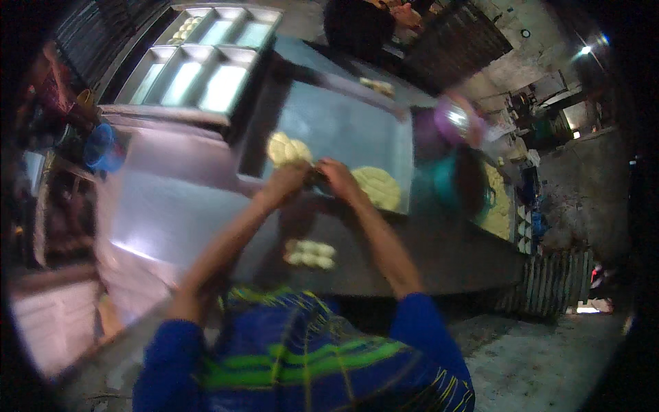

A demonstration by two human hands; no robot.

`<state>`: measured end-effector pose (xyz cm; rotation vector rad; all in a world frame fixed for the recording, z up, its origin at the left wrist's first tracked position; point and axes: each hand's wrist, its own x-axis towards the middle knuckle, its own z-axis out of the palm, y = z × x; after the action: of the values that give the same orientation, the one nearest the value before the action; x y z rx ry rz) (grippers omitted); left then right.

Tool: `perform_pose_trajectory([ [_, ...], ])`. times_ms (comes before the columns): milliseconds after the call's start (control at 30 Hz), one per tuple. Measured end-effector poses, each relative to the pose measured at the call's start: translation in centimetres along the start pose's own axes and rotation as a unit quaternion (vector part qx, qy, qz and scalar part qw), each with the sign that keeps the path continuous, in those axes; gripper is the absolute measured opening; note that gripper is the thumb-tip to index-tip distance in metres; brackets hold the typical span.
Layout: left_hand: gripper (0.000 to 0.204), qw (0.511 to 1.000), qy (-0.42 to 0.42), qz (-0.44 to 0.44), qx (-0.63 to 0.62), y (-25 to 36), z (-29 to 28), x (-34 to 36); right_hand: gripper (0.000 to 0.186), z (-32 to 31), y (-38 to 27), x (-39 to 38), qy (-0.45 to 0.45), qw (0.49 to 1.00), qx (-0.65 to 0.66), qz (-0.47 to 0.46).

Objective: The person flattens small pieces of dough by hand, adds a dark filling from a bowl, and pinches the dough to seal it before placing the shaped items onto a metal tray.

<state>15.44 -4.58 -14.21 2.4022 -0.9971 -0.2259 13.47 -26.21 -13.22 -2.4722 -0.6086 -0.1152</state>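
Note:
My left hand [288,180] is at the near edge of a braided-looking cluster of pale yellow dough [281,147] on a metal tray [329,117]. My right hand [334,176] is just beside it, fingers curled in toward a small dark spot between the hands; what they grip is blurred and hidden. A flattened, scored round of dough [377,185] lies on the tray to the right of my right hand. Several small pale dough pieces [309,254] sit on the dark counter nearer me, between my forearms.
Rectangular tins [183,82] stand back left, one holding dough balls. A blue bucket [103,147] sits left. Right are a purple bowl [449,117], a teal container [460,185] and a dough-covered tray [495,216]. A person's hand [405,17] shows at the back.

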Motion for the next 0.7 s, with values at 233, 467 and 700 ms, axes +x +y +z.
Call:
perform_pose_trajectory([
  [233, 0.053, 0.998, -0.033, -0.014, 0.057, -0.8, 0.7, 0.0, 0.015, -5.3, 0.2, -3.8, -0.082, 0.996, -0.008, 0.025],
  [467, 0.04, 0.993, -0.014, -0.004, -0.113, 2.2, -1.5, 0.6, 0.024, -13.2, -5.3, -10.4, 0.153, 0.887, 0.366, 0.238],
  [700, 0.075, 0.63, -0.033, -0.101, -0.769, 15.4, -3.0, -0.7, 0.042, -7.8, -16.5, -10.1, 0.28, 0.831, 0.357, 0.322],
])
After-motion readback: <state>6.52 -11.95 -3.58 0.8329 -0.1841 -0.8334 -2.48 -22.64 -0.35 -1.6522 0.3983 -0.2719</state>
